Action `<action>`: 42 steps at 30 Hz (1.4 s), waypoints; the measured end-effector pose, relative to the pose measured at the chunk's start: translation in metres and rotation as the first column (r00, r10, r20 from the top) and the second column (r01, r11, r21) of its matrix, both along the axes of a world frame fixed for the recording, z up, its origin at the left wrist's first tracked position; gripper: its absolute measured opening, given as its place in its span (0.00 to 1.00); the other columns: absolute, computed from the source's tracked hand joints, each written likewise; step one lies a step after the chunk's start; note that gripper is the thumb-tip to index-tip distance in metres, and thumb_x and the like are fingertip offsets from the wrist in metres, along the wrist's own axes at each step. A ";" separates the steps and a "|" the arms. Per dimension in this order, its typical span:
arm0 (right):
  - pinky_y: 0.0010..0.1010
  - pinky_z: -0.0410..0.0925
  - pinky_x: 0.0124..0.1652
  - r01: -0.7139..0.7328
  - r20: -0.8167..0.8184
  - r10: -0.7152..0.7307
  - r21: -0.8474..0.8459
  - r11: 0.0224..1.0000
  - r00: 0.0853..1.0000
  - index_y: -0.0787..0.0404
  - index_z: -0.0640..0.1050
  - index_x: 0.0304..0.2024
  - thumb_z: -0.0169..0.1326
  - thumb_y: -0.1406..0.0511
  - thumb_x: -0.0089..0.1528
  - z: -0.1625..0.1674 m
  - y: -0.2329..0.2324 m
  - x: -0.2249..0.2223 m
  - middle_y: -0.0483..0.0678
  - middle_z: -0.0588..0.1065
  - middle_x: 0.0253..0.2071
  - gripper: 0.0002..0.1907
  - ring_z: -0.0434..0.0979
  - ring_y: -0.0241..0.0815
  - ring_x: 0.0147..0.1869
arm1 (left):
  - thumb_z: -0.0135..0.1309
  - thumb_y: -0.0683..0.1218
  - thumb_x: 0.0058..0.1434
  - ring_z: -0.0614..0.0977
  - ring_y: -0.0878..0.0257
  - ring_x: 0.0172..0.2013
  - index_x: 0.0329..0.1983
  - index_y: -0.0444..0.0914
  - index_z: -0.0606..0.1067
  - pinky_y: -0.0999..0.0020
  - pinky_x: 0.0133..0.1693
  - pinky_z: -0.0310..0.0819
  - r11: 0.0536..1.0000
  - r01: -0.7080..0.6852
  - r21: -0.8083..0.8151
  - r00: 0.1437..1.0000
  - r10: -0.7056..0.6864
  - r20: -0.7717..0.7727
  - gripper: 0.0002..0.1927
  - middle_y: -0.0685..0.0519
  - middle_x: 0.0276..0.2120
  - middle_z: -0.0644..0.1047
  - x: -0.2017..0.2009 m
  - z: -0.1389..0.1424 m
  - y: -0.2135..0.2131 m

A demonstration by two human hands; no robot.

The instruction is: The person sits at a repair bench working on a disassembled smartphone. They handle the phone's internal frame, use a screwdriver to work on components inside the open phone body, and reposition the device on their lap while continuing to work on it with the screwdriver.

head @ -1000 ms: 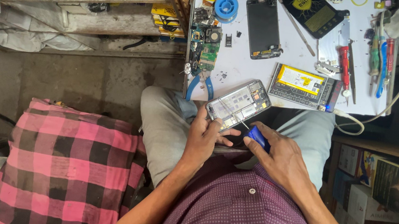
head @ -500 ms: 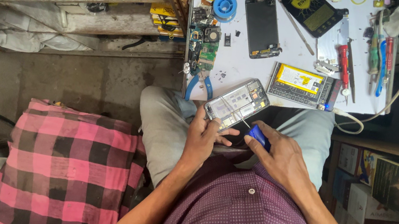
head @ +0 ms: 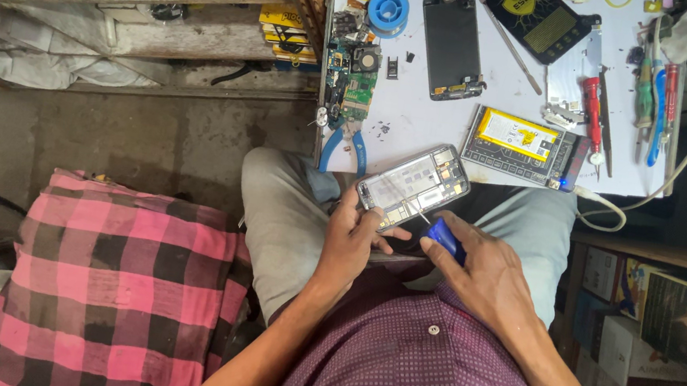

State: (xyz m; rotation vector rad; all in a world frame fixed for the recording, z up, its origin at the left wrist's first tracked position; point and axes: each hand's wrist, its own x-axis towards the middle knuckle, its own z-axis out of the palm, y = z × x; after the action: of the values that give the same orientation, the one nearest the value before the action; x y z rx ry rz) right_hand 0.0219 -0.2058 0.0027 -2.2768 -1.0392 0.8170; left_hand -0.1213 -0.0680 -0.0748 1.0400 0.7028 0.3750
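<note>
Phone [head: 412, 186] with back off, held over lap in left hand [head: 352, 243]; right hand [head: 483, 273] clamps blue screwdriver [head: 444, 235], tip on the internals. Screen [head: 452, 46] and battery [head: 517, 138] already out on counter [head: 423, 124]; stripping looks mid-way.

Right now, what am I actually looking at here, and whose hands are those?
There is no machine: a camera worn on a seated person's head looks straight down. The left hand holds an opened phone over the lap, its insides showing. The right hand grips a blue-handled screwdriver, tip at the phone. Ahead, the white worktable carries a dark phone screen, a yellow battery on a tray, a red screwdriver, a blue tape roll and blue-handled pliers. A pink checked cloth lies beside the person.
</note>
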 end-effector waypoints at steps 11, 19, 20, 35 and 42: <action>0.47 0.72 0.45 -0.016 0.034 0.016 0.007 1.000 0.999 0.66 0.77 0.57 0.56 0.49 0.60 -0.005 -0.001 -0.003 0.63 0.80 0.44 0.32 0.82 0.63 0.45 | 0.40 0.40 0.70 0.86 0.59 0.44 0.72 0.34 0.58 0.72 0.39 0.79 0.998 -0.040 0.041 0.999 0.041 -0.012 0.27 0.46 0.54 0.79 -0.001 -0.007 0.000; 0.47 0.72 0.43 -0.027 0.058 0.025 0.030 0.999 0.998 0.66 0.77 0.57 0.55 0.49 0.61 -0.005 -0.002 -0.003 0.63 0.80 0.43 0.32 0.82 0.62 0.43 | 0.43 0.39 0.69 0.81 0.65 0.48 0.74 0.34 0.58 0.70 0.42 0.80 0.995 -0.065 0.077 0.998 0.066 -0.011 0.29 0.47 0.55 0.77 -0.002 -0.014 0.000; 0.47 0.72 0.44 -0.017 0.050 0.017 0.007 1.000 0.999 0.66 0.77 0.57 0.55 0.49 0.61 -0.005 -0.002 -0.002 0.63 0.81 0.42 0.32 0.82 0.62 0.43 | 0.43 0.39 0.69 0.81 0.65 0.49 0.74 0.33 0.58 0.70 0.42 0.80 0.995 -0.065 0.074 0.998 0.066 -0.012 0.29 0.47 0.55 0.77 -0.002 -0.014 0.000; 0.45 0.72 0.45 0.001 0.037 0.002 -0.078 0.997 0.999 0.64 0.77 0.59 0.55 0.48 0.61 -0.006 -0.004 0.000 0.63 0.81 0.40 0.33 0.83 0.61 0.44 | 0.43 0.38 0.69 0.81 0.65 0.47 0.74 0.33 0.59 0.71 0.42 0.79 0.995 -0.070 0.074 0.997 0.071 -0.009 0.29 0.48 0.54 0.78 -0.001 -0.014 0.001; 0.46 0.72 0.44 -0.014 0.041 0.016 -0.044 0.999 0.999 0.65 0.77 0.58 0.55 0.49 0.61 -0.004 -0.002 0.000 0.63 0.81 0.40 0.32 0.82 0.61 0.43 | 0.43 0.38 0.69 0.81 0.66 0.47 0.74 0.34 0.58 0.71 0.41 0.80 0.995 -0.070 0.064 0.997 0.070 -0.009 0.29 0.49 0.53 0.77 -0.001 -0.017 0.001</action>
State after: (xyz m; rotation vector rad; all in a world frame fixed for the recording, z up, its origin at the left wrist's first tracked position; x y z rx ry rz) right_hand 0.0221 -0.2075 -0.0010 -2.3346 -1.0678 0.8097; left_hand -0.1220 -0.0668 -0.0915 1.0807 0.7428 0.4549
